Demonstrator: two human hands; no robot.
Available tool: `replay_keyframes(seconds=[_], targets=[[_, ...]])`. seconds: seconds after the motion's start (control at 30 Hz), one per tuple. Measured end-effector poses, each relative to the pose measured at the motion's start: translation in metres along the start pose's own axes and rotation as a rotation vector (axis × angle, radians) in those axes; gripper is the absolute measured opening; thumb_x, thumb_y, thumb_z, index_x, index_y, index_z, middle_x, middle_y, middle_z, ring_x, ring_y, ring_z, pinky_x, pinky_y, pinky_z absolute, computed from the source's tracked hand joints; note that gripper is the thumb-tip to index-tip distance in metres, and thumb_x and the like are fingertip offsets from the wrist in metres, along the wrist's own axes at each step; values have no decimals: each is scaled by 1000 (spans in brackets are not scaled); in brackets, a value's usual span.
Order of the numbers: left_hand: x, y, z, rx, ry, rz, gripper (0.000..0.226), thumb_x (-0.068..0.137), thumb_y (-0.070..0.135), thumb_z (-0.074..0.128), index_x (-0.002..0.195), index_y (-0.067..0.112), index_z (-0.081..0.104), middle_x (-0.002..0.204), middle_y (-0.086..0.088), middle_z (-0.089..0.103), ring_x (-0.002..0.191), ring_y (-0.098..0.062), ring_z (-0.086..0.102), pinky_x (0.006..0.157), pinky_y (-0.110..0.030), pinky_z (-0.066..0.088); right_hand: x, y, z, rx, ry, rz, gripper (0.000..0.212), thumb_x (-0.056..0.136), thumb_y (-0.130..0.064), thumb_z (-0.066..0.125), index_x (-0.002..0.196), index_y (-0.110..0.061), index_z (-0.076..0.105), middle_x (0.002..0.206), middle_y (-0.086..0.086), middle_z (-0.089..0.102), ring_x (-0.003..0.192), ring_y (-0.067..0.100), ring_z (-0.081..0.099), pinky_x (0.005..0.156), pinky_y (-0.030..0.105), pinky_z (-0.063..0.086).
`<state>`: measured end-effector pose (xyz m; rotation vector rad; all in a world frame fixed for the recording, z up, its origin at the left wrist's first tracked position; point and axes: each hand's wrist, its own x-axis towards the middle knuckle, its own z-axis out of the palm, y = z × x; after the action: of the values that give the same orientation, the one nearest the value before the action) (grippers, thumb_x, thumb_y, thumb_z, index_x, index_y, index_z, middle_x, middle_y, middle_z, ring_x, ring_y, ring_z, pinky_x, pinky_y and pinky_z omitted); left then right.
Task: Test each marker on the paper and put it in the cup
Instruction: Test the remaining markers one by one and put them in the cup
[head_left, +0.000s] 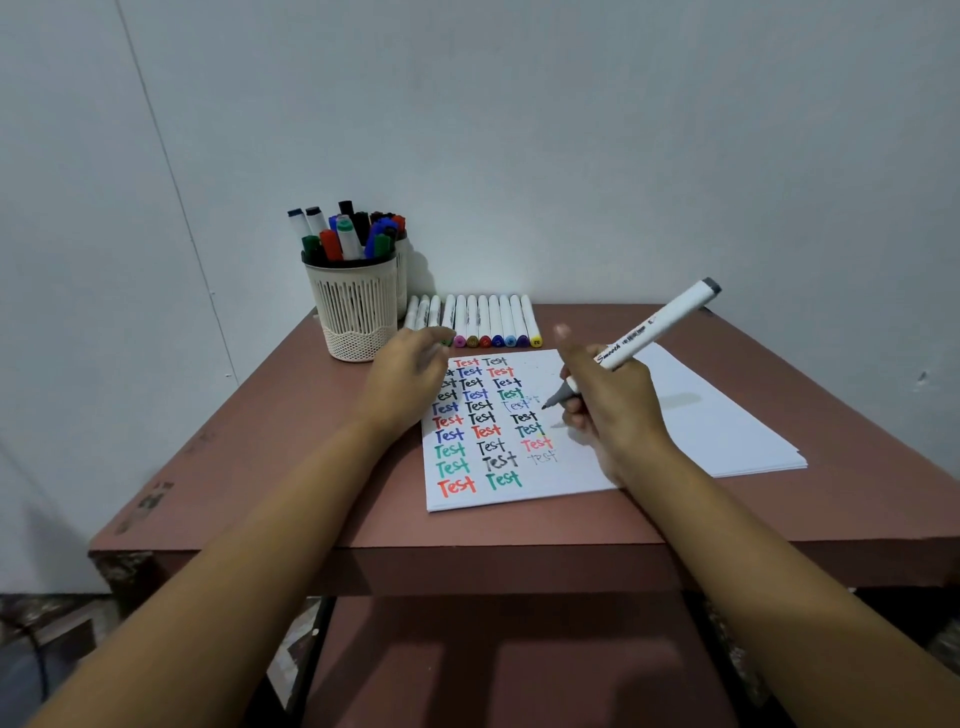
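Head view: a person sits at a reddish-brown table (249, 467) set against a pale wall (571, 130), testing markers. The right hand (610, 410) grips a white marker (660, 325), fingers and thumb curled round its lower barrel, with the index finger raised off it. The marker slants up to the right, its grey end in the air and its dark tip down over the paper (519, 499), just right of a faint blue "Test"; whether the tip touches the sheet cannot be told.

The sheet tops a stack of white paper (737, 421) and carries three columns of the word "Test" in red, black, blue and green. The left hand (410, 371) hovers over the sheet's upper left corner, fingers loosely extended, blurred, holding nothing that shows.

Beyond it a row of white markers (493, 317) lies side by side along the table's far edge, coloured caps toward the person. At the far left corner stands a cream slatted cup (353, 306) crowded with upright markers, a second cup (401, 280) partly hidden behind it.
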<state>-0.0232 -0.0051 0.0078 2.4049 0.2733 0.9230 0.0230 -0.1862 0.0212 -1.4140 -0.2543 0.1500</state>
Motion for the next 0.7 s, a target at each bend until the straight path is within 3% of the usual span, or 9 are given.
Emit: replay_keyframes(seconds=[0.17, 0.27, 0.37, 0.5, 0.7], targets=[[-1, 5, 1, -137, -54, 19, 37, 96, 9, 43, 131, 14, 51, 99, -2, 45, 94, -11, 43, 80, -16, 30, 17, -15, 4, 166, -96, -3, 37, 87, -32, 66, 62, -9, 52, 49, 4, 49, 47, 14, 41, 44, 21, 35], [-3, 7, 1, -153, -116, 49, 39, 95, 9, 42, 133, 17, 49, 103, 2, 49, 96, -9, 45, 84, -18, 33, 28, -12, 7, 260, -160, 63, 24, 89, -10, 48, 66, -5, 52, 55, 7, 49, 51, 15, 41, 45, 21, 37], [-4, 8, 1, -200, -186, 74, 43, 95, 16, 48, 137, 25, 43, 100, 10, 53, 87, -9, 51, 80, -20, 42, 32, -5, 10, 279, -249, 74, 20, 90, -2, 47, 71, -4, 54, 62, 10, 53, 54, 15, 47, 48, 21, 46], [-5, 9, 3, -198, -242, 101, 48, 94, 16, 51, 138, 27, 37, 102, 14, 56, 89, -3, 54, 73, -6, 39, 34, -2, 13, 281, -321, 21, 18, 91, 2, 51, 75, -3, 59, 65, 10, 63, 60, 17, 59, 55, 22, 54], [-7, 10, 3, -213, -259, 131, 47, 94, 14, 50, 137, 26, 36, 109, 11, 58, 104, -12, 56, 86, -24, 43, 34, 2, 13, 227, -373, 6, 18, 92, 1, 51, 76, -4, 59, 70, 12, 68, 64, 18, 62, 59, 22, 55]])
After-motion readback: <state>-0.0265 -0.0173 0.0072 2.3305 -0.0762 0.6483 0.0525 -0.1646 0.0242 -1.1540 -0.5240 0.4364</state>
